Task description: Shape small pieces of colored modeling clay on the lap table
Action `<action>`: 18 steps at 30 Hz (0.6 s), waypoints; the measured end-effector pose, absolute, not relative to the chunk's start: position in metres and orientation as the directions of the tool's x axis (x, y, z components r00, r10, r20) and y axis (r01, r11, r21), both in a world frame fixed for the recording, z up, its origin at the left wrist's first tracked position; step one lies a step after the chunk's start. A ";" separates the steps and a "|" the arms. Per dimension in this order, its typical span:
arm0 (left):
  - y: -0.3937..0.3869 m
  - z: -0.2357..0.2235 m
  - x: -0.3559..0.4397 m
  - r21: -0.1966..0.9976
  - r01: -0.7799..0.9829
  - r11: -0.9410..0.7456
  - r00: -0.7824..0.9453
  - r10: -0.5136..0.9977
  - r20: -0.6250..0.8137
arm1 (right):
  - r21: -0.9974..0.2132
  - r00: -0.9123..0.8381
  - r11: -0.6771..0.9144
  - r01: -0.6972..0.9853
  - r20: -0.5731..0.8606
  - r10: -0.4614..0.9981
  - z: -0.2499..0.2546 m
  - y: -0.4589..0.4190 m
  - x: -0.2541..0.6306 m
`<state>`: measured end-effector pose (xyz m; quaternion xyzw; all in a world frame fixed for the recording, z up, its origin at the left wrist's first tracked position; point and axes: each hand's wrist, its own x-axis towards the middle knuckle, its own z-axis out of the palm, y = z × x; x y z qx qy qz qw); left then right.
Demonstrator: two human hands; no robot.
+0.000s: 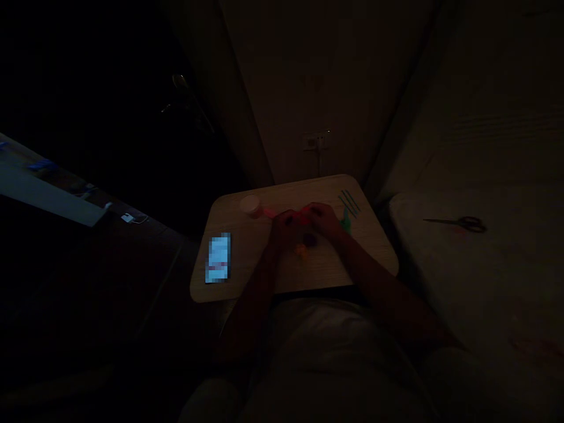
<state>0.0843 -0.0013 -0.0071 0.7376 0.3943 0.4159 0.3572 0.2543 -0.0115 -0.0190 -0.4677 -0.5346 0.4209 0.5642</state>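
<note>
The light is very dim. My left hand (pixel 284 226) and my right hand (pixel 324 217) meet over the small wooden table (pixel 251 276), their fingers curled around a bright red piece (pixel 302 215) whose kind I cannot make out. A pink strip-like thing (pixel 268 212) lies just left of my left hand. Near my wrists on the tabletop are a dark round thing (pixel 310 239) and a small orange piece (pixel 301 251). Close to the right forearm sits a green thing (pixel 346 223), partly hidden by it.
A pale round tub or lid (pixel 250 205) stands at the table's back left. At front left lies a lit phone (pixel 218 258). Several thin sticks (pixel 349 202) lie at back right. Scissors (pixel 469 223) rest on the pale surface at right. A wall socket (pixel 316 141) is behind.
</note>
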 end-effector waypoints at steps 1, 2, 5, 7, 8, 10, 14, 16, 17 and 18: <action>0.000 -0.008 0.084 0.861 0.272 -0.429 0.338 0.881 0.332 | -0.976 0.066 0.217 0.023 0.218 0.974 -0.018 -0.012 0.254; 0.001 -0.009 0.083 0.868 0.260 -0.424 0.332 0.883 0.331 | -0.974 0.051 0.226 0.020 0.227 0.973 -0.017 -0.013 0.253; 0.002 -0.011 0.083 0.880 0.243 -0.408 0.317 0.891 0.325 | -0.971 0.002 0.239 -0.001 0.239 0.971 -0.014 -0.016 0.252; 0.002 -0.011 0.083 0.884 0.253 -0.392 0.308 0.899 0.311 | -0.973 -0.010 0.232 -0.013 0.232 0.973 -0.014 -0.016 0.252; 0.002 -0.011 0.083 0.885 0.260 -0.387 0.310 0.901 0.303 | -0.973 -0.004 0.229 -0.017 0.229 0.973 -0.014 -0.016 0.252; 0.001 -0.010 0.084 0.882 0.270 -0.386 0.310 0.902 0.300 | -0.975 0.009 0.223 -0.012 0.223 0.975 -0.014 -0.015 0.252; 0.000 -0.008 0.084 0.869 0.283 -0.405 0.292 0.900 0.324 | -0.977 0.012 0.213 -0.016 0.213 0.977 -0.017 -0.014 0.253; -0.001 -0.007 0.084 0.866 0.287 -0.409 0.269 0.902 0.336 | -0.978 0.020 0.207 -0.026 0.206 0.978 -0.019 -0.013 0.253; -0.001 -0.007 0.083 0.867 0.286 -0.408 0.257 0.904 0.341 | -0.979 0.025 0.202 -0.036 0.201 0.979 -0.020 -0.013 0.253; -0.001 -0.007 0.083 0.869 0.282 -0.406 0.243 0.907 0.345 | -0.979 0.025 0.197 -0.047 0.196 0.980 -0.021 -0.013 0.253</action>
